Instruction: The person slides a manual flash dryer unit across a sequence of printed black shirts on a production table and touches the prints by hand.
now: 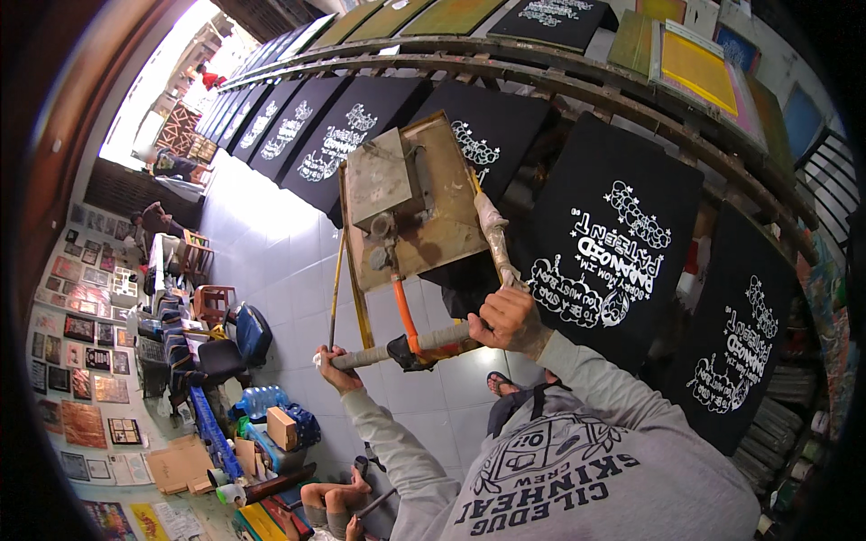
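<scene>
A hand-held metal device (419, 243) is raised over the black printed shirts, with a grey box (374, 176) on its stained plate, an orange hose (401, 307) and a grey-wrapped crossbar (433, 339). My left hand (340, 371) is closed round the crossbar's left end, beside a thin upright rod. My right hand (508, 317) is closed on the right end of the handle, where a wrapped side pole (492, 225) meets it. Shirts with white prints (568, 225) lie on boards to my right and beyond the device.
Long wooden rails (532, 68) carry boards and screens. A tiled floor (280, 298) runs along the left, bordered by chairs (216, 352), a water bottle (266, 399), boxes and wall prints. People sit at the far left, and another person's legs (334, 496) show at the bottom.
</scene>
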`<action>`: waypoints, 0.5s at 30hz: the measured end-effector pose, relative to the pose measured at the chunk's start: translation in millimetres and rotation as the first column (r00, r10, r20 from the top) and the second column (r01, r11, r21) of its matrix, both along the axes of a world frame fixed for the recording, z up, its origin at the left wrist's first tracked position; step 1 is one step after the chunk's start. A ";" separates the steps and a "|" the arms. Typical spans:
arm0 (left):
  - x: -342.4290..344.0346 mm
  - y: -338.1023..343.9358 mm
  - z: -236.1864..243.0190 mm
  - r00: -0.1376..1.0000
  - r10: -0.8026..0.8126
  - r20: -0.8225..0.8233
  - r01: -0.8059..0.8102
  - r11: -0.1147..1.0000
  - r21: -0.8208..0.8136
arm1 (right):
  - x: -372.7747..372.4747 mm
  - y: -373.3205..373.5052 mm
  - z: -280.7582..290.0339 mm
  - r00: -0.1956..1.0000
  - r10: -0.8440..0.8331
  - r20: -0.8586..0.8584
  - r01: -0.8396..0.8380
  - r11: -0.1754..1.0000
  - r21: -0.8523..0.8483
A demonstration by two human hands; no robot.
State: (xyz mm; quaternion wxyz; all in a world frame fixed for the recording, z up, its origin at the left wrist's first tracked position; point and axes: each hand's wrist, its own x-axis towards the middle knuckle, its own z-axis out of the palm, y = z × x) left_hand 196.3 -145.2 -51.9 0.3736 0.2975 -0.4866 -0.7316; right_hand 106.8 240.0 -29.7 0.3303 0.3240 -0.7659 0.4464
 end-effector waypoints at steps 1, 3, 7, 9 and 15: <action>0.8 1.4 1.5 1.000 -0.028 0.012 0.028 1.000 0.006 | 0.2 0.5 -0.5 1.000 0.004 0.012 -0.004 1.000 0.000; 0.4 4.2 3.0 0.998 -0.055 -0.012 0.055 0.998 0.006 | -2.2 1.7 -1.9 1.000 0.014 0.003 -0.014 1.000 -0.015; -2.2 5.7 1.8 0.999 -0.041 0.018 0.041 0.999 -0.013 | -6.2 5.8 -4.4 1.000 0.010 0.014 -0.010 1.000 0.007; -0.9 7.2 -2.2 1.000 -0.029 0.003 0.029 0.999 -0.018 | -7.4 7.1 -5.6 1.000 0.000 -0.013 0.000 1.000 0.001; 9.9 24.9 -6.3 1.000 -0.002 -0.029 0.000 0.998 -0.059 | -20.1 20.1 -7.0 0.998 -0.022 -0.061 0.020 1.000 -0.022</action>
